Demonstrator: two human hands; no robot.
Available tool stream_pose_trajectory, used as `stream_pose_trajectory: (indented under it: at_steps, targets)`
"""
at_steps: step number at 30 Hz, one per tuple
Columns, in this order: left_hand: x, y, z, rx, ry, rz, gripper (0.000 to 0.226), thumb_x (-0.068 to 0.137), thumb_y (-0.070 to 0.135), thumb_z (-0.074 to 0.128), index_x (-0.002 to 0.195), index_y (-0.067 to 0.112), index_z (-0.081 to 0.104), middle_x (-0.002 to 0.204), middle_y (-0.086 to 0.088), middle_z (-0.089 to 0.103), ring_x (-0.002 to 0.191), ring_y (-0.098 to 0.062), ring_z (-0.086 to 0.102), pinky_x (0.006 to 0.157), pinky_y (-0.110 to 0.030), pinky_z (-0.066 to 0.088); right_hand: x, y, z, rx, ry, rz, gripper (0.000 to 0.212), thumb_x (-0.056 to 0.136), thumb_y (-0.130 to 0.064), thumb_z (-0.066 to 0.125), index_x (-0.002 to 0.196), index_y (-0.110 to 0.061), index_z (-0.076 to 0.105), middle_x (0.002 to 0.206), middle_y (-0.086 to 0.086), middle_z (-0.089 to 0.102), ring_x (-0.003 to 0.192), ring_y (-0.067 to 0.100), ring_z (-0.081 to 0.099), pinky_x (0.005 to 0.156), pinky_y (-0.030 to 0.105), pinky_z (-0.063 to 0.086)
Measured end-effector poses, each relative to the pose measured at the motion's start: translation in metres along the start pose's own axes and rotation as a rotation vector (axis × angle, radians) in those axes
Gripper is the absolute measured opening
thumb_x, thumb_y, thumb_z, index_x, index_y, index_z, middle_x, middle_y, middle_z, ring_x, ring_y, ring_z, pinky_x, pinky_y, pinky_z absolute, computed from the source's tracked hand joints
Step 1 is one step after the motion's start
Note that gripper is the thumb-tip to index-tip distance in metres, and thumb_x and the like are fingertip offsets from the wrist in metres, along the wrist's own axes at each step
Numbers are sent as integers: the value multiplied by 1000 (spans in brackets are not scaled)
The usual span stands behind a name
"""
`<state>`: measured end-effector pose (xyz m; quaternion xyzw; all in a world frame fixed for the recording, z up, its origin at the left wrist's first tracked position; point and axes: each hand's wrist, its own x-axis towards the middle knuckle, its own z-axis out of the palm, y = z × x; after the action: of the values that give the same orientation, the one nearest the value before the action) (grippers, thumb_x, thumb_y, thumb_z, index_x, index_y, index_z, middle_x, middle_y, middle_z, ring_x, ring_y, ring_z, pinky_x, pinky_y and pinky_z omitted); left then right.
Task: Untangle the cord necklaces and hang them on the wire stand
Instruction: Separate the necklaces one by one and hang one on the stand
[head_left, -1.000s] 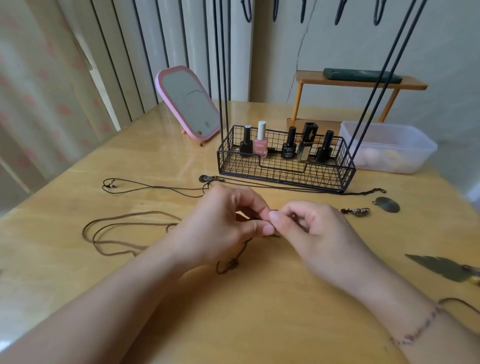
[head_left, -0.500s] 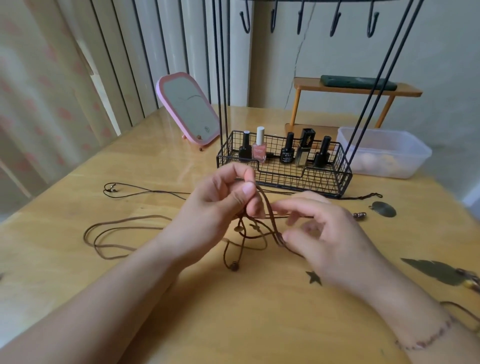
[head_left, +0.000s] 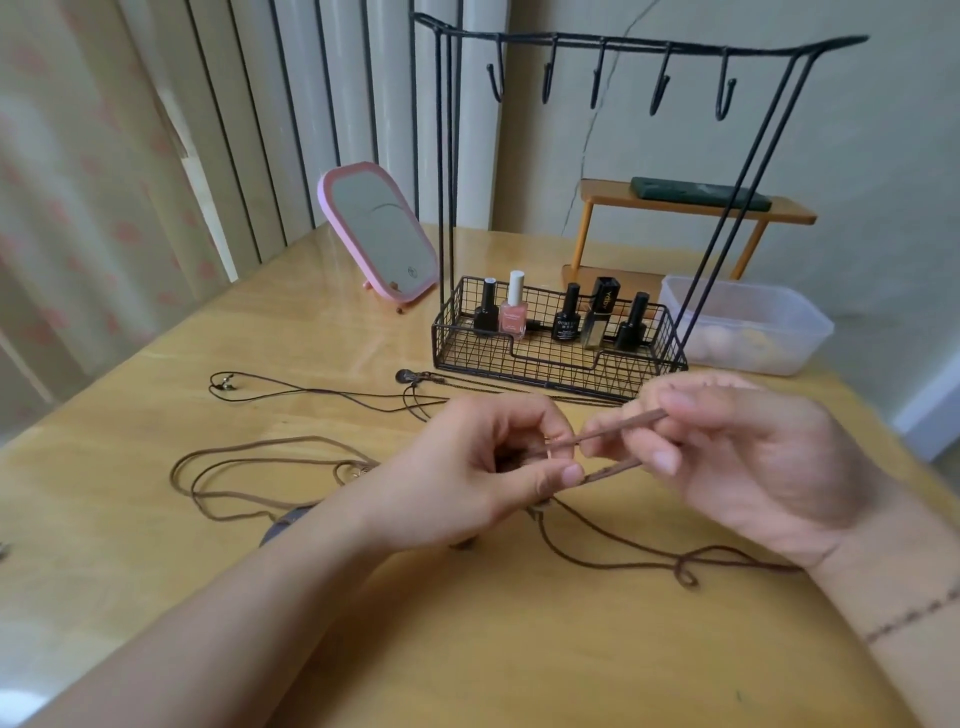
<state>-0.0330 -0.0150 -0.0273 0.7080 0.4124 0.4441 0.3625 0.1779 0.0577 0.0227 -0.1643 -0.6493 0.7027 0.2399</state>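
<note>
while both hands hovered above the glossy yellow wooden table (head_left: 156, 519), the left hand (head_left: 467, 478) was curled shut, thumb and forefinger pinching the brown cord necklace (head_left: 613, 540) at a small tangle. the right hand (head_left: 748, 457) was closed more loosely, its fingertips (head_left: 665, 460) nipping the same necklace, so that two short, flat, suede-like strands ran taut between the hands. the rest of that cord trailed limp on the table, with a small knotted loop near the right wrist and long slack loops lying to the left. a second, thinner black cord necklace (head_left: 322, 392) lay flat farther back, one round dark pendant resting just in front of the wire stand (head_left: 654, 44). the stand was of thin black wire, with five bare hooks along its top bar and a mesh basket at its base holding small nail polish bottles (head_left: 514, 312). a pink-framed rounded mirror (head_left: 379, 234) stood tilted to its left, and a frosted plastic tub (head_left: 748, 322) sat to its right.
</note>
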Motion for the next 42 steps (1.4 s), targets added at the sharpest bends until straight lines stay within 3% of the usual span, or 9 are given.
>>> stream_pose_trajectory:
  at_steps: [3,6,9,12,16,29,34,38,42]
  targets:
    - [0,0,-1,71,45,52,14,94,11,66,85,17,58,69,5,61,61,-9,53,60,-23,43,2,-6,9,82,26,-40,47,63,-38,86,54,-12,47,45,3,35,52,25,46,64,35,49]
    - [-2,0,3,63,139,103,12,93,10,65,85,15,57,69,4,56,61,-12,50,57,-36,48,5,-24,15,-399,-29,-1,30,68,-26,77,54,-20,51,47,0,34,46,15,29,47,26,28]
    - [0,-3,3,-94,243,93,9,92,11,63,87,16,58,67,5,53,61,-14,51,59,-32,50,11,-33,20,-1167,69,-79,20,76,-16,70,62,-24,58,57,-6,52,54,7,46,51,18,37]
    - [1,-4,3,-58,299,86,10,93,12,65,86,16,58,65,6,52,59,-13,47,56,-26,42,15,-33,26,-1538,70,-81,16,85,-16,68,85,-31,64,90,-13,56,81,1,50,69,15,41]
    - [2,-5,9,183,262,6,16,90,10,72,81,20,63,67,-5,59,60,-13,49,58,-30,45,26,-26,34,-1822,-2,245,19,94,-14,58,103,-30,63,105,-4,59,98,17,60,86,36,56]
    - [3,-1,9,499,221,-14,23,83,16,57,92,19,78,74,16,59,68,4,51,61,-7,31,18,-20,25,-1356,40,74,31,95,-17,63,92,-40,42,82,-13,59,78,4,55,67,29,46]
    - [5,-5,11,546,182,-36,23,83,26,78,106,26,78,75,15,58,67,5,50,61,-9,32,18,-10,25,-1314,54,42,32,95,-15,63,97,-41,44,83,-15,59,80,3,55,69,29,46]
    - [7,-4,11,404,194,-76,23,73,28,86,92,22,75,77,12,60,68,-1,51,63,-23,41,19,0,30,-1267,122,-60,31,92,-11,66,95,-36,48,84,-13,60,82,5,56,73,33,48]
    - [6,1,14,366,172,-116,31,70,27,90,73,35,60,61,26,52,56,2,45,54,-11,30,21,-3,35,-1056,288,-151,26,84,-10,76,89,-31,62,81,-11,69,79,12,67,76,40,56]
